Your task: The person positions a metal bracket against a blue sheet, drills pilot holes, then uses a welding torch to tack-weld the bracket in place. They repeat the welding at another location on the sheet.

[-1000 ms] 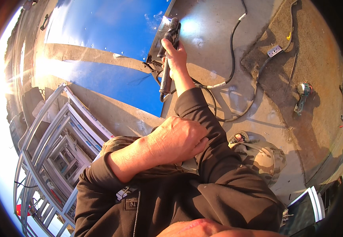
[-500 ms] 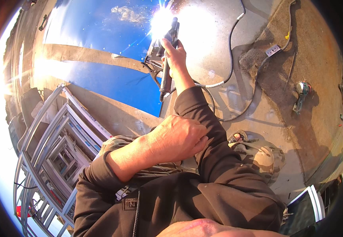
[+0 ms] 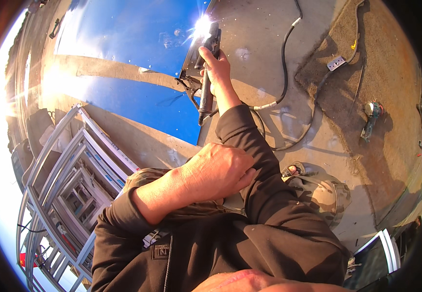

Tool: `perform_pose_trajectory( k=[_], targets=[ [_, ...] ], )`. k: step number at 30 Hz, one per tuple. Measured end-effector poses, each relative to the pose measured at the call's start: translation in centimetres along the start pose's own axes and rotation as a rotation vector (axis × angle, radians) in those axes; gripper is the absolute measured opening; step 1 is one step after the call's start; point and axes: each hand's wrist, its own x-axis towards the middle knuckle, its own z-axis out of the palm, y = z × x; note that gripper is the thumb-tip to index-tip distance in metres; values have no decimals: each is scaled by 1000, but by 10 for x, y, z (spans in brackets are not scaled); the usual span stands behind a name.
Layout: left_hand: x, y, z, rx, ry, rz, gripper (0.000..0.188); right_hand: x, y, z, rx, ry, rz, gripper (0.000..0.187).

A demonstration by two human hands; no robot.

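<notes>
My right hand (image 3: 214,68) is closed around a black welding electrode holder (image 3: 205,100), its long handle pointing back toward me. Beyond its head a bright welding arc (image 3: 202,28) burns at the edge of a blue sheet panel (image 3: 138,29). Just left of the handle, a dark metal clamp (image 3: 189,88) sits at the corner of the panels; its grip is hard to make out. My left hand (image 3: 218,168) is curled into a fist, back of the hand upward, against my right sleeve (image 3: 257,155). Nothing shows sticking out of that fist.
A second blue panel (image 3: 138,102) lies nearer me. Black cable (image 3: 285,58) loops over concrete at the right, past a socket strip (image 3: 336,63) and an angle grinder (image 3: 372,114) on a brown mat (image 3: 391,63). Metal frames (image 3: 82,180) are stacked at left.
The arc's glare has shrunk, so the panel edge and floor around it show more clearly. My right hand has barely shifted; the left stays put.
</notes>
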Motion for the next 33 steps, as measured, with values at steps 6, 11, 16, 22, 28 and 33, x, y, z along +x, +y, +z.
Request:
perform_pose_trajectory(
  k=[6, 11, 16, 22, 28, 33],
  targets=[
    [1, -1, 2, 10, -4, 6, 24, 0, -2, -3, 0, -26, -36, 53],
    [8, 4, 5, 28, -51, -18, 24, -7, -20, -24, 59, 27, -7, 54],
    [18, 15, 7, -14, -65, 1, 23, -5, -49, -56, 204, 40, 116, 58],
    [31, 17, 10, 23, -116, 6, 24, 1, -50, -68, 106, -2, 139, 62],
    [32, 9, 10, 12, -118, -9, 24, -5, -24, -45, 47, -42, 142, 63],
    [30, 7, 12, -10, -89, -28, 26, -6, -16, -29, 4, -87, 83, 62]
  ],
)
